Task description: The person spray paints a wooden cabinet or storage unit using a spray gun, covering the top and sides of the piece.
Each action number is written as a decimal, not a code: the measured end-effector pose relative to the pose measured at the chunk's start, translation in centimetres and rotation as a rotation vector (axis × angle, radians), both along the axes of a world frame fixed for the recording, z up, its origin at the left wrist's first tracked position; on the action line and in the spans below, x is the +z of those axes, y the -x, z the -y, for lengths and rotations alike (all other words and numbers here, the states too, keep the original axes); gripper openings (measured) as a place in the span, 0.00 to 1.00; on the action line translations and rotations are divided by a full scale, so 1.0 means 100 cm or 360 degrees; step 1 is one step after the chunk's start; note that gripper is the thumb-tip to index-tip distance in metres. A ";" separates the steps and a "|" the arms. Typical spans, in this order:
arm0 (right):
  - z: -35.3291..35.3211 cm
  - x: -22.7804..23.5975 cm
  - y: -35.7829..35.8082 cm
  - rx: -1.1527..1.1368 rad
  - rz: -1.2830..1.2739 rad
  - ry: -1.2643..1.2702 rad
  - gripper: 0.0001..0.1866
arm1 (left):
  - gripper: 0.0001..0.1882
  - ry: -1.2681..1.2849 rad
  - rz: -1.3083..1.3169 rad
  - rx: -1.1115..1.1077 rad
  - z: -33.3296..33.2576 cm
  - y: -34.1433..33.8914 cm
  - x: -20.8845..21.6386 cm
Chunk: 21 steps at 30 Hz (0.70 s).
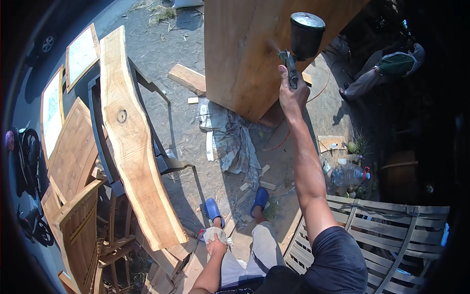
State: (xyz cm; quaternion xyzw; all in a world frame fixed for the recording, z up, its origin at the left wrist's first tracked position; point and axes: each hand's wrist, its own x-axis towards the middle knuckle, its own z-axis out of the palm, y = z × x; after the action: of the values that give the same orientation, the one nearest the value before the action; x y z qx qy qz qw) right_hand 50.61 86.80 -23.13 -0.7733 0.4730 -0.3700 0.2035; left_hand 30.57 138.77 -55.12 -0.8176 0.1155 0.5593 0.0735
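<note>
R hand [293, 95] is gripping the spray gun [291, 67], misting the big brown wood panel [240, 59] just ahead, w/ L hand [216, 246] resting by the L trouser leg [232, 265], grip unclear.

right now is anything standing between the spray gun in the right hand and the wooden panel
Nothing visible: only faint mist shows between the spray gun in the right hand and the wooden panel. The crumpled cloth lies on the ground, outside that gap.

No legible lettering, labels, brands, numbers or signs anywhere in view.
</note>
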 end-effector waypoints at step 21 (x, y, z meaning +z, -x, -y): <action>0.016 0.268 -0.054 0.0106 0.0267 0.0830 0.31 | 0.48 0.0123 -0.0303 -0.0049 0.003 -0.025 0.022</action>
State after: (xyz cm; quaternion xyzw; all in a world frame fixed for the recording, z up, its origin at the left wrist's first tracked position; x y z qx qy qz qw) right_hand 56.06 85.21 3.66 -0.7813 0.3177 -0.5352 0.0479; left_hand 33.11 138.45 -52.89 -0.7611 0.1561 0.6284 0.0391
